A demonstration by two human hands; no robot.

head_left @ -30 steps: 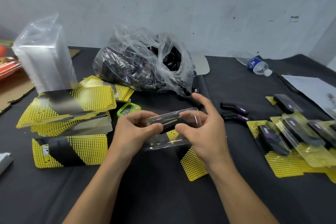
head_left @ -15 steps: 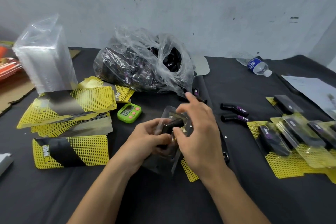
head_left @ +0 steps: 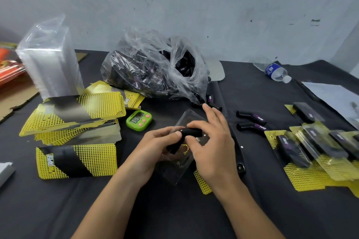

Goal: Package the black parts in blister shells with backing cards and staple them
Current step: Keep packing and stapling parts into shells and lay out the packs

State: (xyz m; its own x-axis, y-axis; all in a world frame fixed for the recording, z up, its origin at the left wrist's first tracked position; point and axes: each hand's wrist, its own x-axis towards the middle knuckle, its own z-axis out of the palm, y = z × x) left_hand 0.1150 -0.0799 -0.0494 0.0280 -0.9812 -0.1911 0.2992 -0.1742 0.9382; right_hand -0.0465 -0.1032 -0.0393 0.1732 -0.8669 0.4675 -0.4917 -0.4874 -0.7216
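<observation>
One big dark tabletop [head_left: 58, 209], a plastic bag [head_left: 155, 75] of parts upper centre, yellow backing cards [head_left: 77, 110] stacked left. Dead centre, the left hand [head_left: 155, 147] has its fingers curled round a clear blister shell [head_left: 174, 172], while the right hand [head_left: 215, 151] fingers pinch the black part [head_left: 194, 132] sitting in it.

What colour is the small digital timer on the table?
Timer: lime green with pink buttons; shows best in the head view.

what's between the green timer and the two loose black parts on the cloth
In the head view, both hands: the left hand and right hand grip a black part over a clear blister shell.
</observation>
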